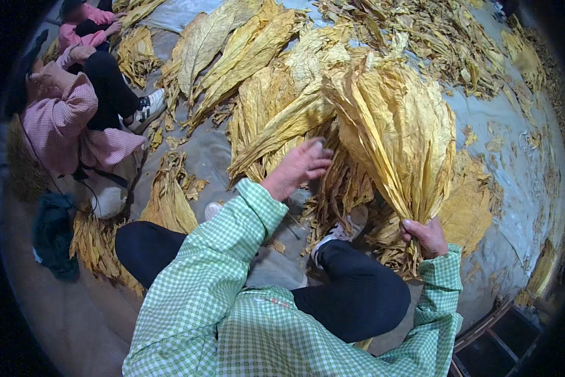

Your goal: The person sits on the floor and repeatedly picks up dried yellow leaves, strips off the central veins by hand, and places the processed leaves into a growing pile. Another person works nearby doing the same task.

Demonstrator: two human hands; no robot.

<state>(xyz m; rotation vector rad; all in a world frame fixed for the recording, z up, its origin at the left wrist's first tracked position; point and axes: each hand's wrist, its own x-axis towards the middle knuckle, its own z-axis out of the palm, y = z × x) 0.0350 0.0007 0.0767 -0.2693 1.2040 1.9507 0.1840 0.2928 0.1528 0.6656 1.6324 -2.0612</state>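
Observation:
Dried tobacco leaves, yellow and crinkled, lie in piles before me. My right hand (425, 237) is closed around the stem ends of a large bundle of tobacco leaves (400, 136), whose broad blades fan out away from me. To its left, my left hand (302, 165) is raised with bent, parted fingers, slightly blurred, and nothing shows in it. Just beyond the left hand lies a heap of yellow leaves (268, 113). Darker brown leaves (341, 179) are between the two hands, partly hidden by the held bundle.
A person in a pink checked garment (58, 118) sits at the left, with another person (86, 28) behind. Loose leaves (452, 42) cover the sheet (518, 188) at the far right. A leaf bundle (169, 200) lies by my left knee. A dark frame (494, 337) stands lower right.

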